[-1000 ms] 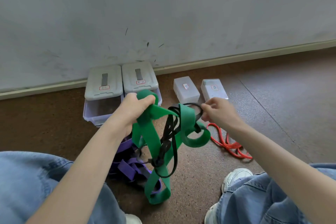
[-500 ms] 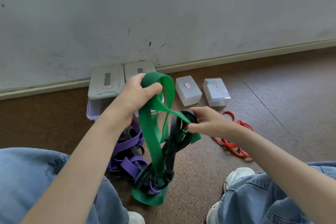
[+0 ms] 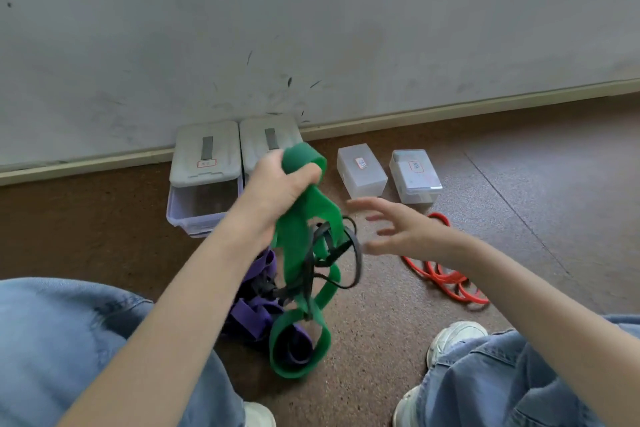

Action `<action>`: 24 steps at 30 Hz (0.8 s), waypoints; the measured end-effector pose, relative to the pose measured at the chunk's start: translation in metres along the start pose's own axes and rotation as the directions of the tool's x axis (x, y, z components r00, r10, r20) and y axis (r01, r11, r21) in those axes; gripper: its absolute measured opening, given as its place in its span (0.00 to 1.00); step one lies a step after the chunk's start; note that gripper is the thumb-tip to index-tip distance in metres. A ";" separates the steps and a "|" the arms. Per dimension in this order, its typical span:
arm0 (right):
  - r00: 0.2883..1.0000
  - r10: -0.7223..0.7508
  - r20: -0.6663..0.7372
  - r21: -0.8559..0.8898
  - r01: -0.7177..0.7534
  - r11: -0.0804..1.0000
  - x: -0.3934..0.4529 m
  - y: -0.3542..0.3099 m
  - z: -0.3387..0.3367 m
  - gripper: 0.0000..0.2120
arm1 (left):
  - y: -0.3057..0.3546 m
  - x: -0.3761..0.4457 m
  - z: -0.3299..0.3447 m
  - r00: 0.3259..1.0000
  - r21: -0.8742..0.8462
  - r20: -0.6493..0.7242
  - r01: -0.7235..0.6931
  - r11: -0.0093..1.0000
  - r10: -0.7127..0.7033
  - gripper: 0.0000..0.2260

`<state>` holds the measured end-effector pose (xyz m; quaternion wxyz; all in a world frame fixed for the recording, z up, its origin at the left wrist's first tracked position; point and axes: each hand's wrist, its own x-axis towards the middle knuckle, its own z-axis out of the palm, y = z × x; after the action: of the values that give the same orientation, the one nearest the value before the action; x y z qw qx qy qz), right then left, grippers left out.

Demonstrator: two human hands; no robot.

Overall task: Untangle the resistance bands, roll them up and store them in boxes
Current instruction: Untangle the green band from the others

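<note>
Left hand (image 3: 277, 191) gripped green band (image 3: 298, 253), lifted above floor (image 3: 398, 340); right hand (image 3: 398, 229) open, empty, beside it. Black band (image 3: 346, 253) stayed threaded through; purple bands (image 3: 256, 315) beneath. Risk: pulling upward tightens knot.

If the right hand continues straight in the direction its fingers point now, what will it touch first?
Probably the green band and the black band tangled in it, hanging from the left hand; the right hand is open beside them, though depth is unclear.

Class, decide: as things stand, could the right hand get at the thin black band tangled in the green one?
Probably yes: the right hand is open and empty beside the black band, nothing between them.
</note>
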<state>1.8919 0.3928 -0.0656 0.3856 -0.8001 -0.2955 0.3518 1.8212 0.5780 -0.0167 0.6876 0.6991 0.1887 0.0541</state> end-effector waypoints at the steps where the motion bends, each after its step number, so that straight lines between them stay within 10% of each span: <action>1: 0.994 -0.067 0.081 0.089 0.060 0.994 0.000 -0.010 0.004 0.28 | 0.000 -0.003 0.007 0.999 -0.009 0.050 0.020 1.000 -0.019 0.06; 8: 0.932 -0.266 -0.247 0.239 0.325 0.915 -0.004 -0.038 0.018 0.07 | 0.002 0.000 0.005 0.964 -0.343 0.255 0.019 0.939 0.074 0.22; 13: 0.861 -0.149 -0.487 0.533 0.428 0.730 -0.007 -0.053 -0.014 0.03 | -0.042 -0.017 0.020 0.838 0.195 0.538 -0.016 0.981 -0.094 0.14; 20: 0.992 -0.069 0.106 0.419 0.018 0.908 -0.017 -0.027 -0.019 0.24 | -0.009 -0.011 0.015 0.943 -0.137 0.334 0.053 0.989 -0.005 0.07; 24: 0.999 -0.029 0.014 0.191 0.026 0.981 -0.011 -0.021 0.003 0.16 | 0.004 -0.017 0.017 0.947 -0.058 0.320 -0.020 0.998 0.037 0.09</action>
<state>1.8787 0.3969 -0.0460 0.4630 -0.7523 -0.2744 0.3798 1.8119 0.5563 -0.0104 0.7268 0.6825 0.0627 -0.0454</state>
